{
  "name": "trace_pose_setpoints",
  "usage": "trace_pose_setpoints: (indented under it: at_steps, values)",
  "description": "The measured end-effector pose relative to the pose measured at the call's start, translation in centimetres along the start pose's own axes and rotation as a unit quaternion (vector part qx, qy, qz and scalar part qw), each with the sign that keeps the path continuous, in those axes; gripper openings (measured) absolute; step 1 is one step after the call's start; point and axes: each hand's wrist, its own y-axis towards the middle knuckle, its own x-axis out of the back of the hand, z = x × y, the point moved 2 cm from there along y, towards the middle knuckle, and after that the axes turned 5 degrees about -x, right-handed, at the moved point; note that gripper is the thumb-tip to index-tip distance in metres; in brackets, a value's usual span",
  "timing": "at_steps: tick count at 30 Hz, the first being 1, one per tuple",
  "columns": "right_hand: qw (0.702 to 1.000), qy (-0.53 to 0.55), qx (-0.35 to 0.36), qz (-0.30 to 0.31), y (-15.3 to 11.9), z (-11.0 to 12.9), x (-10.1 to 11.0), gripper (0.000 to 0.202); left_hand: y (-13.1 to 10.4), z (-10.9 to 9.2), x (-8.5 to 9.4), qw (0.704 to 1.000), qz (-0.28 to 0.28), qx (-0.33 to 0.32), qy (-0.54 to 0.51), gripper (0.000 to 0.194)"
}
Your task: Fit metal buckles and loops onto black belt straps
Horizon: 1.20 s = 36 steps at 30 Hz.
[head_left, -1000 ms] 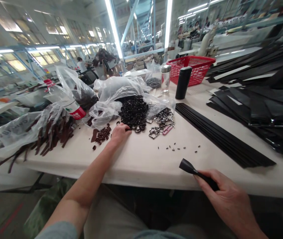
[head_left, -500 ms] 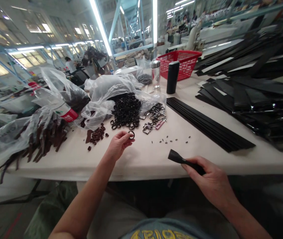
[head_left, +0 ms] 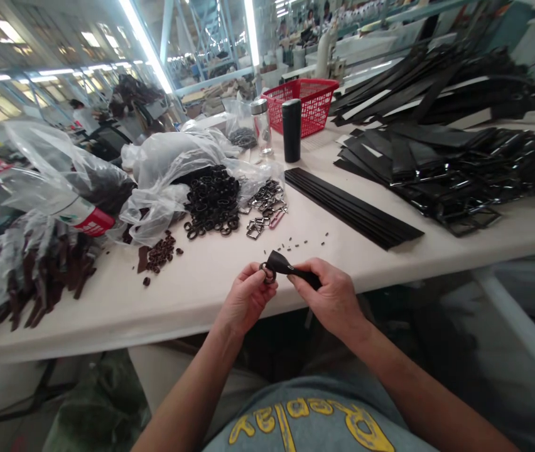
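Strap (head_left: 288,268), gripped in the right hand (head_left: 332,295) above the near edge of the table (head_left: 192,289), looks light, smooth and springy, probably best held just behind its flared end, right at the ring (head_left: 274,276) pinched by the left hand (head_left: 247,298), black loops (head_left: 211,199) piled beyond.

On our table (head_left: 211,270), we have the ring heap (head_left: 160,253) left of the loop pile (head_left: 213,198) and the buckles (head_left: 265,204) right of it. Farther right lie the strips (head_left: 352,207), then the strap heap (head_left: 475,166). Behind the strips stands the flask (head_left: 291,132), with the basket (head_left: 319,108) behind it. Our left hand (head_left: 243,304) and right hand (head_left: 332,295) are before the scattered bits (head_left: 297,245).
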Motion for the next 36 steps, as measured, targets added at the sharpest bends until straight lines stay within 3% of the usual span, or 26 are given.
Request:
trace_pose_setpoints:
  at_steps: [8,19,25,34,36]
  values:
    - [0.999,0.042,0.004,0.018,-1.4,0.3,0.0,0.004,-0.4,0.5,-0.2,0.998,-0.028,0.008,-0.06,0.031]
    - [0.995,-0.05,0.085,0.009,-2.3,0.1,-0.2,0.007,-0.5,1.2,-0.1,0.995,-0.093,-0.029,0.031,0.033]
    - [0.991,-0.084,0.103,0.011,-2.5,-0.1,-0.4,0.009,-0.9,1.8,0.1,0.994,-0.09,-0.052,0.039,0.037]
    - [0.987,-0.039,0.151,0.035,-3.0,0.1,-0.8,0.01,-0.3,0.8,0.4,0.997,-0.029,0.068,0.017,0.024]
    - [0.988,-0.028,0.15,0.029,-3.1,0.0,-0.8,0.009,-0.3,0.8,0.3,0.997,-0.018,0.063,0.05,0.023]
